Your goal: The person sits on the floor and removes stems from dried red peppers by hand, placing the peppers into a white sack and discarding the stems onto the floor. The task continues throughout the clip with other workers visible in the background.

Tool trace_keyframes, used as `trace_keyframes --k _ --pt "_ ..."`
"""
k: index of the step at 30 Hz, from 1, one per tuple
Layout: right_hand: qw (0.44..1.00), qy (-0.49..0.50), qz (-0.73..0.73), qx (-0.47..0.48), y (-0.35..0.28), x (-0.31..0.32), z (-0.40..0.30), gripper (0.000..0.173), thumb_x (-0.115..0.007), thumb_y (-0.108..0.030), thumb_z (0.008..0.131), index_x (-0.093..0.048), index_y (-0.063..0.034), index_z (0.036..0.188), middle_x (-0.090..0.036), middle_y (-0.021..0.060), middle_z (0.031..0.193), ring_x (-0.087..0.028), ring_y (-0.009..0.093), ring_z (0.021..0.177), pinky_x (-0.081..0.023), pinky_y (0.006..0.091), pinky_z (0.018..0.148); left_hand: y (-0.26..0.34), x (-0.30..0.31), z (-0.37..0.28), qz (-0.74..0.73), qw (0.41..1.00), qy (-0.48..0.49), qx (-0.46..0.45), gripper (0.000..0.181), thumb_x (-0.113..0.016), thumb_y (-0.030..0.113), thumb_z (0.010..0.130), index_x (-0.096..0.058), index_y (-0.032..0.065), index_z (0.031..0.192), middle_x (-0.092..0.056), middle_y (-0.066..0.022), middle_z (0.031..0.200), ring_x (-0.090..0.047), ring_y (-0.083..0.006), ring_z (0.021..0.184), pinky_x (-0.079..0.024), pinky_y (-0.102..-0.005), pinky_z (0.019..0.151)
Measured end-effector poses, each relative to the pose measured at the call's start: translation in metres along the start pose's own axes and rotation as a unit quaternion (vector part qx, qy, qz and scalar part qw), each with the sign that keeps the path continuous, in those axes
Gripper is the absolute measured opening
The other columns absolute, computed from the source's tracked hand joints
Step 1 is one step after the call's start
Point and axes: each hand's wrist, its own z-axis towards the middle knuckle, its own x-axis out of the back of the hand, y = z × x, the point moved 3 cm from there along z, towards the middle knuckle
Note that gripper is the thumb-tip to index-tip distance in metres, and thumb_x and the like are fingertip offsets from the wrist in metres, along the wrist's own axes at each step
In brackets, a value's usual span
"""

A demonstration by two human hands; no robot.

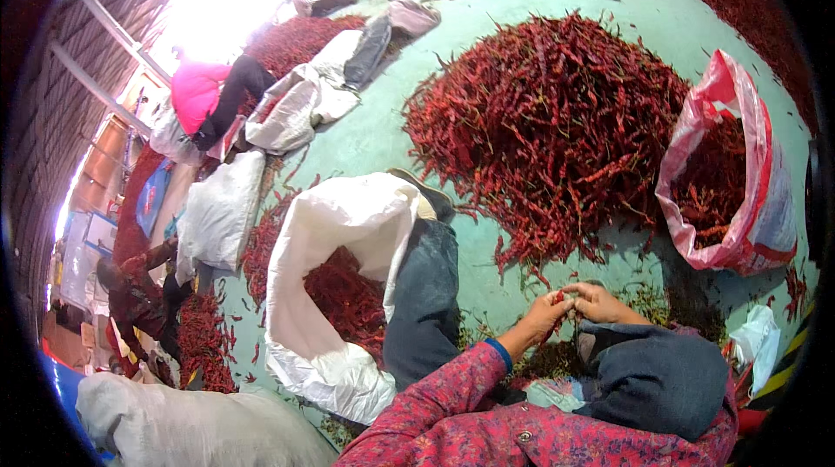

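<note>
My left hand (543,319) is closed around a few dried red chillies (559,298), whose tips show above and below the fingers. Against it, my right hand (599,305) pinches at the end of a chilli; the stem between the fingertips is too small to make out. Both hands meet above my lap, between my knees in dark trousers. Beyond them spreads a big heap of dried red chillies with stems (548,121) on the pale green floor (385,134). Left of my leg stands an open white woven sack (293,271) with red chillies inside.
A pink and white sack (760,206) holding chillies stands open at the right. Loose stems (646,304) litter the floor by my knee. A face mask (757,343) hangs at the far right. Other people sit at the left among chilli piles; a full sack (202,421) lies lower left.
</note>
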Motion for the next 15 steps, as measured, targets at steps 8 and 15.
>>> trace_keyframes --k 8,15 --pt "0.991 0.134 -0.021 0.024 0.007 0.009 0.005 0.014 -0.050 -0.012 0.077 -0.049 -0.0026 0.087 -0.052 0.0029 0.069 -0.048 0.011 0.057 -0.040 0.0291 0.051 0.013 -0.018 -0.008 -0.127 0.986 0.108 -0.011 0.022 -0.048 0.028 0.079 -0.042 0.0061 0.076 -0.041 0.0008 0.055 -0.040 -0.0079 0.044 -0.032 -0.0229 0.037" --pt "0.960 0.168 -0.198 0.103 -0.009 0.004 0.002 0.009 -0.052 -0.011 0.073 -0.054 -0.0028 0.077 -0.054 0.0045 0.065 -0.049 0.011 0.057 -0.040 0.0280 0.052 0.006 -0.010 -0.001 0.059 0.992 0.108 -0.010 0.029 -0.045 0.032 0.080 -0.044 0.0044 0.073 -0.042 -0.0014 0.055 -0.038 -0.0093 0.045 -0.034 -0.0254 0.039"
